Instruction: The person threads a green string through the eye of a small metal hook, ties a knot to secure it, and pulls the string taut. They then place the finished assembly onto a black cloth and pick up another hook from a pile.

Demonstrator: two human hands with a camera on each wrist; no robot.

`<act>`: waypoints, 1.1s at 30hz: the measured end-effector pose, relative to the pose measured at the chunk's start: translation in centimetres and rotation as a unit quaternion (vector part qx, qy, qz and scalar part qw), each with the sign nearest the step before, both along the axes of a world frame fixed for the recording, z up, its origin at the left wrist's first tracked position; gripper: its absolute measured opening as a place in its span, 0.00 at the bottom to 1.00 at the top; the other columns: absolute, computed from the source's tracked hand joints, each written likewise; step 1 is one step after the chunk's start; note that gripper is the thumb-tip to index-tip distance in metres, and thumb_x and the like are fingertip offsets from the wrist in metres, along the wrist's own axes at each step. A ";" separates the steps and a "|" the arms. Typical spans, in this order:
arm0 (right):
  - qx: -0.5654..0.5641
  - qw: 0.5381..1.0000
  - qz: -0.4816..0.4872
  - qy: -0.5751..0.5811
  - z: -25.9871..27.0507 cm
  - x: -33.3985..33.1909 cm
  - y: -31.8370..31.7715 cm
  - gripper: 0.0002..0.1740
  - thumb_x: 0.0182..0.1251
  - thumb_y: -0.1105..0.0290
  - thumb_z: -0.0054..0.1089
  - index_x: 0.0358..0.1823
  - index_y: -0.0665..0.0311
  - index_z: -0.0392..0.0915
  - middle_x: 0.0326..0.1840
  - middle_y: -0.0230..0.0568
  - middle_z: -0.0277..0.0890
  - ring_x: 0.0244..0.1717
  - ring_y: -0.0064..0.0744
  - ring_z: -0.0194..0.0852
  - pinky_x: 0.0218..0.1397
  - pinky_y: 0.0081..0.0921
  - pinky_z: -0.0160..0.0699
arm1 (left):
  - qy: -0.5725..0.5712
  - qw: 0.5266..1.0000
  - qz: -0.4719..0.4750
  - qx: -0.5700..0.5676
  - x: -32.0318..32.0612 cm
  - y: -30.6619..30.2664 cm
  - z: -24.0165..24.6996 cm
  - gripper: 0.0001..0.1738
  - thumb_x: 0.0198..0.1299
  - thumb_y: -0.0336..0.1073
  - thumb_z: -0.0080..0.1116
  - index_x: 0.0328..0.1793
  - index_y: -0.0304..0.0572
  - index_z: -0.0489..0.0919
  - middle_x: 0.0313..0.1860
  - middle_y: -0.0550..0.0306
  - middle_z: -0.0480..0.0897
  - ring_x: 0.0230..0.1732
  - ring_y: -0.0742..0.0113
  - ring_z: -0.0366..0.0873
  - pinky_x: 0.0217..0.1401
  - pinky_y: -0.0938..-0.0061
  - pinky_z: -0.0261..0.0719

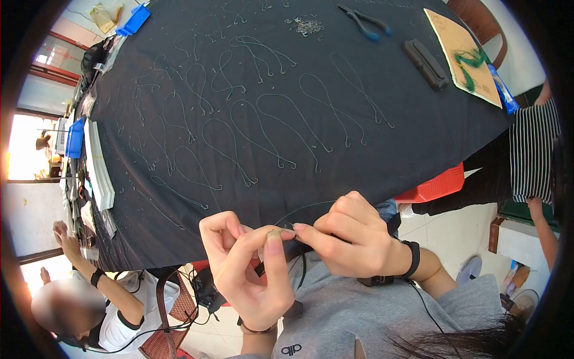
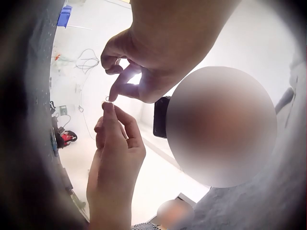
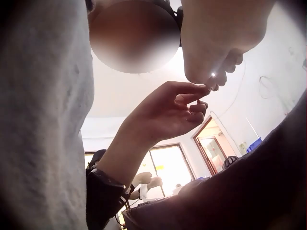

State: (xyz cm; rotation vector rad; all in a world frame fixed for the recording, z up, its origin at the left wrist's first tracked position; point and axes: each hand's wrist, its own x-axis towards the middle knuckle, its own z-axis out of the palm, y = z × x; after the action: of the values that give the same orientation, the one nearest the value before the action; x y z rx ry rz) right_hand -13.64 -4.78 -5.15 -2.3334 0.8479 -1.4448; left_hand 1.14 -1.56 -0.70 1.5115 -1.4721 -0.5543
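My left hand is held up before the table's near edge, thumb and index finger pinching a small fish hook, most of it hidden by the fingertips. Close against it, my right hand pinches thin green fishing line at the hook with thumb and index finger. The line arcs away behind the right hand, and a loose loop of it hangs in the left wrist view. On the dark tablecloth lie several looped lines with hooks on their ends, such as this pair.
A pile of loose hooks lies at the back near blue-handled pliers. To the right are a dark oblong case and cardboard with green line. A red basket sits beyond the right edge; another person sits at left.
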 end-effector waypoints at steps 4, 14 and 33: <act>-0.036 0.997 -0.025 0.058 1.0 -0.2 0.5 0.14 0.43 0.73 0.61 0.34 0.69 0.80 0.24 0.33 0.67 0.25 0.27 0.66 0.27 0.22 0.63 | -0.024 1.000 -0.005 -0.001 -0.1 0.0 0.2 0.06 0.48 0.20 0.57 0.32 0.35 0.83 0.38 0.53 0.64 0.32 0.74 0.59 0.25 0.85 0.56; -0.084 0.991 -0.097 0.038 1.1 0.4 1.3 0.21 0.36 0.71 0.62 0.36 0.74 0.80 0.22 0.34 0.72 0.19 0.24 0.61 0.21 0.20 0.56 | -0.043 0.998 0.015 -0.039 -0.4 -0.2 -0.4 0.08 0.48 0.21 0.59 0.34 0.36 0.85 0.36 0.56 0.64 0.32 0.74 0.58 0.25 0.84 0.54; -0.072 0.991 -0.060 0.091 4.2 -0.3 0.1 0.13 0.44 0.70 0.59 0.33 0.69 0.79 0.22 0.32 0.65 0.24 0.26 0.65 0.27 0.21 0.61 | -0.044 0.998 -0.047 -0.020 -0.5 0.0 -0.3 0.10 0.47 0.18 0.60 0.35 0.35 0.84 0.40 0.53 0.63 0.28 0.75 0.64 0.29 0.83 0.64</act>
State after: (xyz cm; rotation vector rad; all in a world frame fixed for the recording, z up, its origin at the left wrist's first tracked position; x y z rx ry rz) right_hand -13.97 -4.63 -0.96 -2.5944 0.9775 -1.3969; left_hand 0.68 -1.58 -1.01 1.4569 -1.6195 -0.5185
